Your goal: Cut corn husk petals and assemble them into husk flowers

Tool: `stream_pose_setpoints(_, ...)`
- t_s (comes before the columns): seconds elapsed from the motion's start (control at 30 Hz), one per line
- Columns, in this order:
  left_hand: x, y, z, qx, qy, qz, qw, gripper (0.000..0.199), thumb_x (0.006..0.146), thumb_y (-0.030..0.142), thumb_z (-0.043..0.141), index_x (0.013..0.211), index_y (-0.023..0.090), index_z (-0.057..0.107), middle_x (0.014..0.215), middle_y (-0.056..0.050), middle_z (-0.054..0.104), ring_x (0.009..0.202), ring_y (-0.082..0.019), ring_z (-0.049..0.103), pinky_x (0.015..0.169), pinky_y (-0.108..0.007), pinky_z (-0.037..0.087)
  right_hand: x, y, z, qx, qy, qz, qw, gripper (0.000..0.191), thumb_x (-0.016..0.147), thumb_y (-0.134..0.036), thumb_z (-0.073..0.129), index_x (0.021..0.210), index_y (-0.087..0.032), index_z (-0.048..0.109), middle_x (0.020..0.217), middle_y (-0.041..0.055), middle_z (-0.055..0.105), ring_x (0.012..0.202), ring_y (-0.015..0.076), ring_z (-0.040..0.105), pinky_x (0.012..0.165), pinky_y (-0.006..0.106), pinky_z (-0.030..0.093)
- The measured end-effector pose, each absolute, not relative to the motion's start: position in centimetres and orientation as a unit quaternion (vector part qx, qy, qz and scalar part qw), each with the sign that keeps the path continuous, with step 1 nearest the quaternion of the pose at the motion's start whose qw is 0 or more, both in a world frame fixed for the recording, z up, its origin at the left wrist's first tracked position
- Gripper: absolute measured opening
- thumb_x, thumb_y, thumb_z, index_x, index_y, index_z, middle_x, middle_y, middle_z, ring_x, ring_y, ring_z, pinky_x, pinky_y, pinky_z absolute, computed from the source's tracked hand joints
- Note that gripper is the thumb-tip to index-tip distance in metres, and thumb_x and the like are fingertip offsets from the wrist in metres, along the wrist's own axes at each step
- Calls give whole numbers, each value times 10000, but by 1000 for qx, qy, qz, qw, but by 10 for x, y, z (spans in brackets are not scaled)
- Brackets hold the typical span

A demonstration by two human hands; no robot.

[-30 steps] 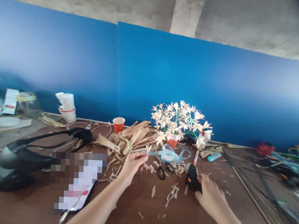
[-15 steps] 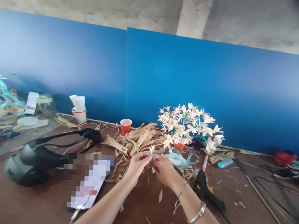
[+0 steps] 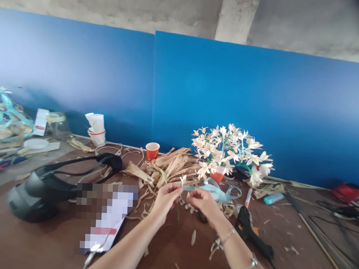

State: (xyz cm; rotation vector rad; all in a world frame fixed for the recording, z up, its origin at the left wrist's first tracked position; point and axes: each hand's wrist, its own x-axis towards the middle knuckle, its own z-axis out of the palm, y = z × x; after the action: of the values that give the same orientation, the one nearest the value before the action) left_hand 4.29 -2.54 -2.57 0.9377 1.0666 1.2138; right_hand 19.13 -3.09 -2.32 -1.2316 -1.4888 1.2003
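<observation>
Thumb and fingers of my left hand [image 3: 166, 198] pinch a small white flower [image 3: 182, 179], its petals pointing up. A light blue ribbon [image 3: 189, 188] runs from beside the flower toward a loose coil on the table, passing behind my right hand. My right hand [image 3: 205, 204] is just to the right of the left, apart from it, with its fingers curled and the fingertips together. Whatever those fingertips hold, if anything, is too small to make out. Beyond the hands stands a red paper cup [image 3: 217, 175] with many cream flowers [image 3: 226, 150] on green and blue stems.
Dry husks [image 3: 174, 164] lie heaped behind my hands, near another red cup [image 3: 152, 151]. A black glue gun [image 3: 252, 235] rests at right, near a turquoise tube [image 3: 273, 198]. At left are a dark headset [image 3: 34, 195] and a partly blurred phone [image 3: 113, 219]. A blue partition [image 3: 229, 93] borders the table.
My right hand has moved a little to the right, away from the flower, opening a gap where the ribbon shows. My left hand keeps its pinch. The view has shifted slightly.
</observation>
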Motion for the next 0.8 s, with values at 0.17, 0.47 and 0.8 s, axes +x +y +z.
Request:
stream_pose_setpoints(0.17,45,-26,-28,434,454,510,589,301,611,395,701,700,133,584,442,74,418,373,-34,349,365,-163,187,194,-39,-24,-395,-428,636,506,165,588,-189,647,643,-175,492,589,-29,553,532,86,479,529,206,364)
stream_pose_setpoints(0.47,49,-37,-20,440,442,482,615,300,592,385,714,691,137,577,481,58,467,391,-38,375,377,-161,185,190,-41,-32,-383,-448,615,523,231,631,-270,706,632,-175,495,573,-54,500,512,71,408,513,200,320)
stream_pose_setpoints(0.8,46,-35,-22,394,384,481,683,273,573,321,752,637,122,576,521,50,490,403,-15,334,396,-162,153,188,-44,-27,-388,-501,583,509,234,671,-304,684,648,-178,489,580,-53,491,524,76,428,522,201,338)
